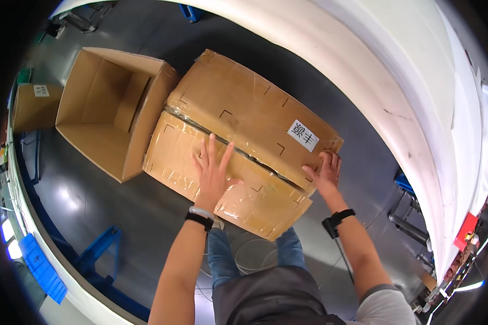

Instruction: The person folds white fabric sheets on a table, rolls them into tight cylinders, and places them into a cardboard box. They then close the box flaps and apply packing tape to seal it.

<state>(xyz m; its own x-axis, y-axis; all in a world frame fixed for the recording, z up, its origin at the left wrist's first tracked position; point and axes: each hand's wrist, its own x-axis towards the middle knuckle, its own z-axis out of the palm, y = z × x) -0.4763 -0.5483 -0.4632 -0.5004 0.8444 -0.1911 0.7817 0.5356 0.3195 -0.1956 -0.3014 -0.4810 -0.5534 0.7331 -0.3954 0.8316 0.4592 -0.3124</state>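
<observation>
A large brown cardboard box (244, 103) stands in front of me with its two top flaps folded in and a narrow dark gap between them. Clear tape shines on the near flap (179, 151), and a white label (302, 135) sits on the far one. My left hand (212, 170) lies on the near flap with its fingers spread, the fingertips by the gap. At the box's right end, my right hand (326, 172) rests on the flap edge and corner, fingers bent and apart. Neither hand shows anything held. Each wrist wears a dark band.
An open cardboard box (106, 108) stands against the left end of the large one. Another carton (35, 108) with a label is farther left. White sheeting (363, 49) curves along the far and right side. A blue metal frame (100, 249) stands at lower left on the grey floor.
</observation>
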